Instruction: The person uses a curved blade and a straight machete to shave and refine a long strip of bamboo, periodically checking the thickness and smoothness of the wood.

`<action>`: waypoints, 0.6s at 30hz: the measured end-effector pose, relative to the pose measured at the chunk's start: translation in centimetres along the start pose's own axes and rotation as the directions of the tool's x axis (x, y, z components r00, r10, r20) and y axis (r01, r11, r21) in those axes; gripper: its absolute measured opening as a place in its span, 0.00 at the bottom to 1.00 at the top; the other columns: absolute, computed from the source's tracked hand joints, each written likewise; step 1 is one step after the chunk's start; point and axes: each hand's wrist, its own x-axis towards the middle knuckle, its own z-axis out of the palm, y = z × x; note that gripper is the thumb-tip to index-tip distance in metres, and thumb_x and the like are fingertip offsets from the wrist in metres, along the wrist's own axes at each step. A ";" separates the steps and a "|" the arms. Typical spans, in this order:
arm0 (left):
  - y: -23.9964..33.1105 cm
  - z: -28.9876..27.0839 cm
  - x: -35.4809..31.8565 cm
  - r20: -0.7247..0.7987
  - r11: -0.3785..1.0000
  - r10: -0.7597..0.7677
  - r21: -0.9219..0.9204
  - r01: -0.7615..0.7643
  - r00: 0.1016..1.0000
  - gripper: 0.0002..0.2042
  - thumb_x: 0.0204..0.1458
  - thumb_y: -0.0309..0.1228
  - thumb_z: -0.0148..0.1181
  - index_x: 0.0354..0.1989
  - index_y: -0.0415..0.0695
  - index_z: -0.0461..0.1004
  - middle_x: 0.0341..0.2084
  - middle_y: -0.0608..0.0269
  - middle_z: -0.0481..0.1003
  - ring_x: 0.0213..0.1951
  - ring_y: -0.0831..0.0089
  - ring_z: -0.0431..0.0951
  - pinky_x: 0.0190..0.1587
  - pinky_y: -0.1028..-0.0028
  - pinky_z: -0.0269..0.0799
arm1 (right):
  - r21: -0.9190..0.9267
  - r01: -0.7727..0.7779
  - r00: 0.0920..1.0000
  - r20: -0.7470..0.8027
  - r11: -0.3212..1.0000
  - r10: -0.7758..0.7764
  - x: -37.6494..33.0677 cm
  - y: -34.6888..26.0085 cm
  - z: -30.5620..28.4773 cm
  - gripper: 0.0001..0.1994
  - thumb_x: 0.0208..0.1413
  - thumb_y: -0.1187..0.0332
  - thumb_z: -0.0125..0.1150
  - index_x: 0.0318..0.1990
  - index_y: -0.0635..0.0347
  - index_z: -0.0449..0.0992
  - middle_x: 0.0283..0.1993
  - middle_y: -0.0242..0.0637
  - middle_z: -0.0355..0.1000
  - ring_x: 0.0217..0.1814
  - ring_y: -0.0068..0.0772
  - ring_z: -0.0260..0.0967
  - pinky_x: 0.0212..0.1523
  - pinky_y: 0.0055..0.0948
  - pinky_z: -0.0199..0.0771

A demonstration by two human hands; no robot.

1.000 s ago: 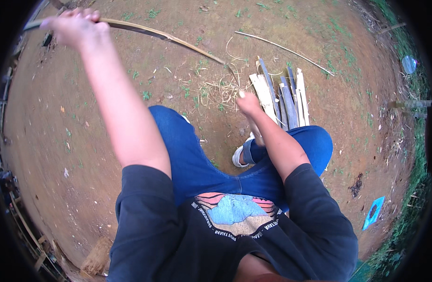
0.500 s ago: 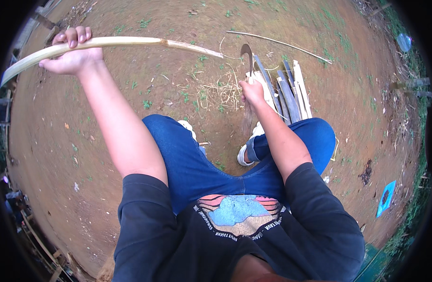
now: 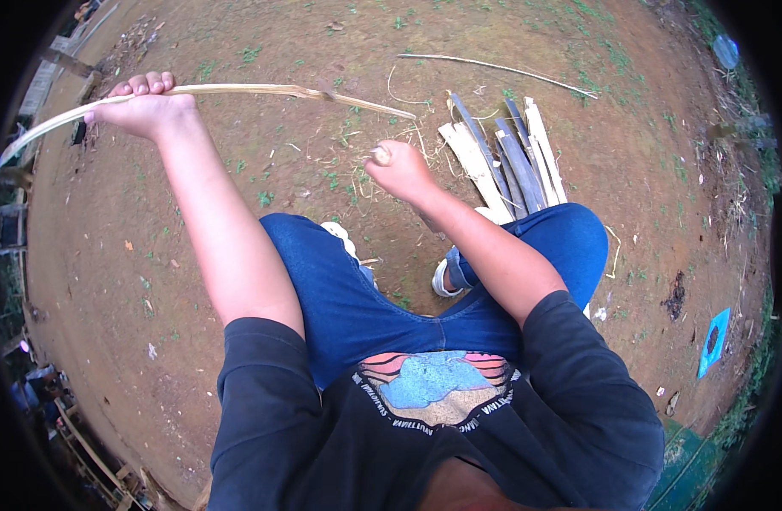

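Observation:
My left hand [image 3: 148,106], raised at the far left, is closed around a long pale split bamboo strip [image 3: 237,88]. The strip bows from the left rim to a thin end near the middle. My right hand [image 3: 399,169] is a closed fist on the handle of a sickle [image 3: 428,223]. A little of the handle shows below the wrist, and the blade cannot be made out now. The fist is below the strip's right end, apart from it. Right of it lies a bundle of split bamboo pieces [image 3: 520,170], some pale, some dark.
Thin curled shavings [image 3: 365,183] litter the dirt ground between my hands and feet. A long thin stick [image 3: 501,65] lies farther off. My bent knees in jeans [image 3: 557,247] flank the space in front. A blue packet [image 3: 713,342] lies at the right.
My right hand has swung left and turned, so the hooked sickle blade seen earlier no longer shows. My left hand and the strip have lowered slightly toward me.

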 end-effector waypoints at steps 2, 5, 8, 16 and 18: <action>0.1 0.6 -0.3 -0.057 1.000 0.013 0.023 -0.012 0.998 0.32 0.58 0.69 0.23 0.21 0.52 0.55 0.09 0.72 0.54 0.10 0.78 0.52 0.14 0.77 0.48 | 0.072 0.042 0.998 0.047 0.997 -0.045 -0.5 -1.6 -0.1 0.10 0.49 0.62 0.60 0.28 0.61 0.75 0.28 0.47 0.76 0.32 0.48 0.75 0.35 0.41 0.73; 0.3 1.4 -0.6 -0.144 0.999 0.012 0.042 -0.006 0.990 0.32 0.58 0.68 0.24 0.20 0.52 0.54 0.08 0.73 0.55 0.10 0.79 0.51 0.14 0.78 0.45 | 0.051 0.004 1.000 0.023 0.999 -0.005 -0.1 1.7 0.4 0.09 0.48 0.63 0.60 0.28 0.61 0.75 0.28 0.47 0.75 0.31 0.47 0.75 0.35 0.41 0.73; 1.1 1.2 -0.6 -0.139 0.995 0.047 0.089 -0.034 0.989 0.29 0.60 0.66 0.30 0.25 0.51 0.54 0.13 0.71 0.56 0.12 0.79 0.52 0.14 0.78 0.46 | -0.122 -0.206 0.976 0.046 0.971 0.213 0.3 9.9 -1.0 0.09 0.48 0.64 0.60 0.29 0.61 0.75 0.28 0.47 0.75 0.30 0.45 0.74 0.34 0.41 0.73; 1.0 1.8 -1.6 -0.174 0.985 0.119 0.142 -0.095 0.978 0.30 0.60 0.65 0.31 0.25 0.49 0.54 0.13 0.70 0.55 0.12 0.78 0.53 0.15 0.77 0.48 | 0.095 -0.072 0.995 0.076 0.993 0.065 -0.4 -0.2 1.6 0.08 0.48 0.66 0.60 0.29 0.62 0.75 0.28 0.44 0.75 0.29 0.41 0.74 0.33 0.38 0.71; 1.4 1.4 -0.6 -0.230 0.991 0.099 0.114 -0.074 0.968 0.30 0.61 0.64 0.31 0.25 0.48 0.54 0.13 0.69 0.55 0.13 0.77 0.53 0.15 0.76 0.47 | 0.126 -0.110 0.992 0.068 0.986 0.102 -0.2 0.6 1.2 0.08 0.48 0.66 0.60 0.29 0.61 0.75 0.27 0.44 0.75 0.28 0.40 0.74 0.32 0.38 0.71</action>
